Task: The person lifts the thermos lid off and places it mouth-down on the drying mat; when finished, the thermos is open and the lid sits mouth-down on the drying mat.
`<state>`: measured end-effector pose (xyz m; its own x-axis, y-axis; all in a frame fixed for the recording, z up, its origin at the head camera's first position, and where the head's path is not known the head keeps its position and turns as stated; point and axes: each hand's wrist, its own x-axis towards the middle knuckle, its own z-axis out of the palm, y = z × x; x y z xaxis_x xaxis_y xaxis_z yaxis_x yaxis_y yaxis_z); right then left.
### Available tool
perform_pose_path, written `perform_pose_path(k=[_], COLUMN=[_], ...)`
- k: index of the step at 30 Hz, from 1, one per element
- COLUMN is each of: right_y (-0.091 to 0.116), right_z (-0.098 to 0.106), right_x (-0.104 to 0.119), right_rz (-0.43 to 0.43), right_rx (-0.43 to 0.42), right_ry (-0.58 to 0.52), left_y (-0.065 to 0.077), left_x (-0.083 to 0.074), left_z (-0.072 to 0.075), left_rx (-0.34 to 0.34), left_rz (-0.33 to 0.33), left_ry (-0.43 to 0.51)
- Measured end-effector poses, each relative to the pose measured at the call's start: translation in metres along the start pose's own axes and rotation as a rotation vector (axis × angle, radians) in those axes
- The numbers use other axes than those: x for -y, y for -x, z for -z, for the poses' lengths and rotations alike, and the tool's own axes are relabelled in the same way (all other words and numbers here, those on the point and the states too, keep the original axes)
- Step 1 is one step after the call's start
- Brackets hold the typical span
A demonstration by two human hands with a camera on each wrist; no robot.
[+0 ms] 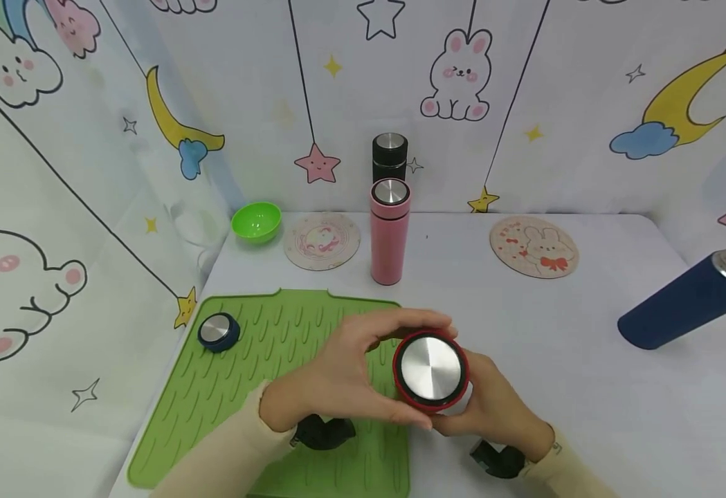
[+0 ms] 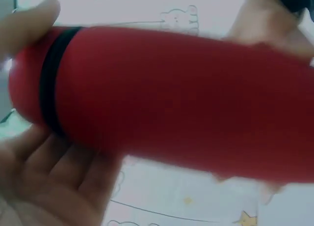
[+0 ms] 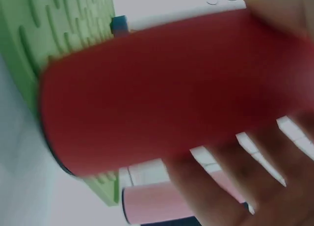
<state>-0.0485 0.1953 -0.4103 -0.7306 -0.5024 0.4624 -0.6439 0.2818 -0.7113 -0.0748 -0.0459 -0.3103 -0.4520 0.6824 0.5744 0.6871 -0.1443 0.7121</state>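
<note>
A red thermos (image 2: 186,103) with a silver-topped lid (image 1: 431,369) is held between both hands, over the right edge of the green mat. My left hand (image 1: 345,370) grips it at the lid end; the left wrist view shows the thumb on one side and the fingers on the other, near a black ring. Lower on the body, my right hand (image 1: 496,398) holds the thermos, its fingers spread along one side in the right wrist view. The thermos hides parts of both hands.
On the green ridged mat (image 1: 275,339) lies a navy lid (image 1: 218,332). A lidless navy thermos (image 1: 689,301) is at the right. Behind are a pink thermos (image 1: 389,242), a black thermos (image 1: 390,155), a green bowl (image 1: 257,223) and two round coasters (image 1: 322,242).
</note>
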Motion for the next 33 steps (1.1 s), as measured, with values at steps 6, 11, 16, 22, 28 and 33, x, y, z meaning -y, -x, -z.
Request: perform_pose_path(k=[6, 11, 16, 22, 28, 33], right_y=[0.001, -0.003, -0.002, 0.001, 0.000, 0.001], right_z=[0.002, -0.001, -0.002, -0.001, -0.003, -0.004], right_x=[0.003, 0.004, 0.004, 0.003, 0.001, -0.001], right_rz=[0.082, 0.158, 0.186, 0.153, 0.113, 0.064], right_rx=[0.222, 0.282, 0.258, 0.115, -0.022, -0.066], right_ry=[-0.164, -0.209, -0.214, -0.078, -0.014, -0.014], left_y=[-0.007, -0.009, -0.008, -0.005, -0.003, -0.002], left_x=[-0.012, -0.017, -0.018, -0.015, -0.010, -0.009], left_z=[0.013, 0.017, 0.017, 0.015, 0.008, 0.004], left_rx=[0.330, 0.477, 0.446, 0.260, 0.050, -0.058], left_rz=[-0.094, -0.138, -0.149, -0.109, -0.085, -0.057], left_ry=[0.082, 0.141, 0.127, 0.038, -0.064, -0.082])
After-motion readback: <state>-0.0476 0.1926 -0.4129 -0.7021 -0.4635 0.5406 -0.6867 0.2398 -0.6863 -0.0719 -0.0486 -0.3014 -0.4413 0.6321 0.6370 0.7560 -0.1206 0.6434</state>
